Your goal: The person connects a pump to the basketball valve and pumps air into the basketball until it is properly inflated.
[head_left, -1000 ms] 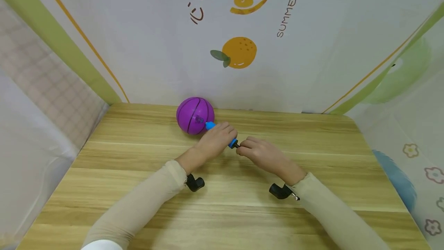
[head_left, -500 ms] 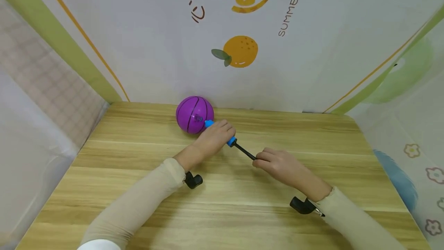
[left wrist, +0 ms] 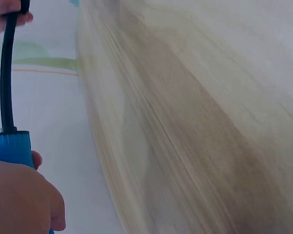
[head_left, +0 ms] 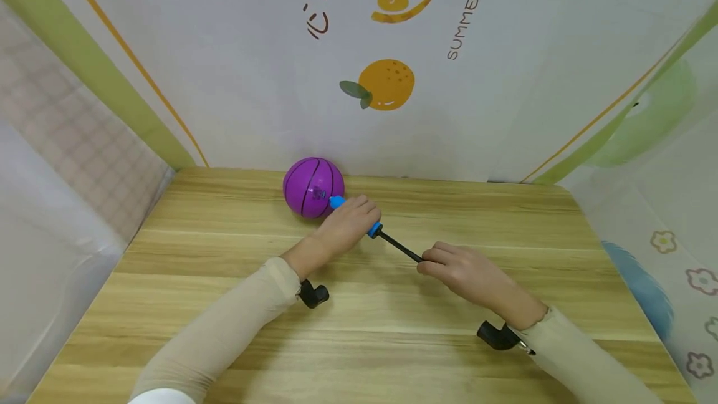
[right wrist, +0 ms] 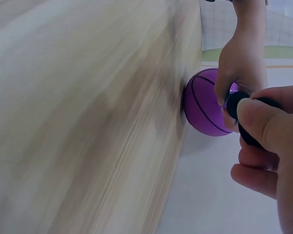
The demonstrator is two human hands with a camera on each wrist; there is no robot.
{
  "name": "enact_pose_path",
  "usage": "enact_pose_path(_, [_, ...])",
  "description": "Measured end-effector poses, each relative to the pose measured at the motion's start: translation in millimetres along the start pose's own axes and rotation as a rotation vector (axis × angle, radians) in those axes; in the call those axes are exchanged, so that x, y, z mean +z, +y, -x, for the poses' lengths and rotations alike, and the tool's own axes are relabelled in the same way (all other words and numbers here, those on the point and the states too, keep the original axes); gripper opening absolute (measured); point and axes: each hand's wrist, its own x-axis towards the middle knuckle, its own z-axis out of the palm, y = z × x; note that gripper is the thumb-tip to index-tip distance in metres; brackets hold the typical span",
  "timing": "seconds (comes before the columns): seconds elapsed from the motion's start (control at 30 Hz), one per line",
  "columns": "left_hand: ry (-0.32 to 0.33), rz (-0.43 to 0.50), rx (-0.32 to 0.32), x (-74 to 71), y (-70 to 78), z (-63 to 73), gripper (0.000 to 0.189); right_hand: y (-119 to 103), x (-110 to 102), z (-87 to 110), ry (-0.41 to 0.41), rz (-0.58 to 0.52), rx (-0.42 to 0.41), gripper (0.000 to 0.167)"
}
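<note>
A purple ball (head_left: 313,187) sits on the wooden table (head_left: 359,341) at the far edge, against the printed backdrop (head_left: 392,48). At about 4 o'clock from the ball, the left hand (head_left: 348,224) has its fingers curled round the blue barrel of a small pump (head_left: 371,229), whose nozzle end touches the ball's side. A thin black rod (head_left: 399,246) runs out of the barrel toward 4 o'clock, drawn well out. The right hand (head_left: 465,273) grips the black handle (right wrist: 244,109) at the rod's far end, thumb and fingers curled round it. In the right wrist view the ball (right wrist: 207,102) shows beyond the handle, with the left hand (right wrist: 241,61) beside it. In the left wrist view the blue barrel (left wrist: 12,146) rises out of the left hand's closed fingers (left wrist: 24,195)
</note>
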Motion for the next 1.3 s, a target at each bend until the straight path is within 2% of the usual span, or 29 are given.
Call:
enact_pose_path(0.13, [-0.014, -0.018, -0.008, 0.0, 2.8, -1.5, 0.019, 4, 8, -8.7, -0.017, 0.01, -0.008, 0.009])
enact_pose_path(0.17, [-0.015, -0.024, -0.008, -0.1, 3.4, -1.7, 0.019, 5, 10, -11.5, -0.022, 0.014, -0.009, 0.008])
enact_pose_path(0.23, [-0.013, -0.035, -0.007, 0.2, 4.4, -1.9, 0.018, 8, 15, -17.4, -0.028, 0.025, -0.01, 0.022])
enact_pose_path(0.3, [-0.007, -0.042, -0.005, 0.7, 5.2, -1.9, 0.017, 10, 19, -23.4, -0.037, 0.031, -0.003, 0.024])
enact_pose_path(0.53, [-0.008, -0.027, -0.008, 2.5, 9.0, -2.4, 0.015, 14, 31, -42.1, -0.055, 0.046, 0.016, 0.019])
enact_pose_path(0.77, [-0.023, -0.001, -0.015, 0.8, 7.1, -1.8, 0.016, 16, 36, -49.3, -0.044, 0.065, 0.011, 0.017])
enact_pose_path(0.9, [-0.047, 0.002, -0.029, -1.4, 2.1, 0.4, 0.015, 14, 32, -43.7, -0.028, 0.067, -0.016, 0.019])
enact_pose_path(1.1, [-0.048, -0.009, -0.034, -4.2, -3.5, 1.8, 0.015, 5, 17, -19.5, -0.014, 0.022, -0.029, 0.022])
enact_pose_path(1.23, [-0.044, 0.011, -0.037, -4.1, -5.9, 2.7, 0.019, -1, 7, -2.9, -0.009, -0.004, -0.027, 0.005])
enact_pose_path(1.3, [-0.04, 0.015, -0.033, -3.4, -6.5, 2.7, 0.02, -3, 4, 2.2, 0.0, -0.005, -0.023, 0.023])
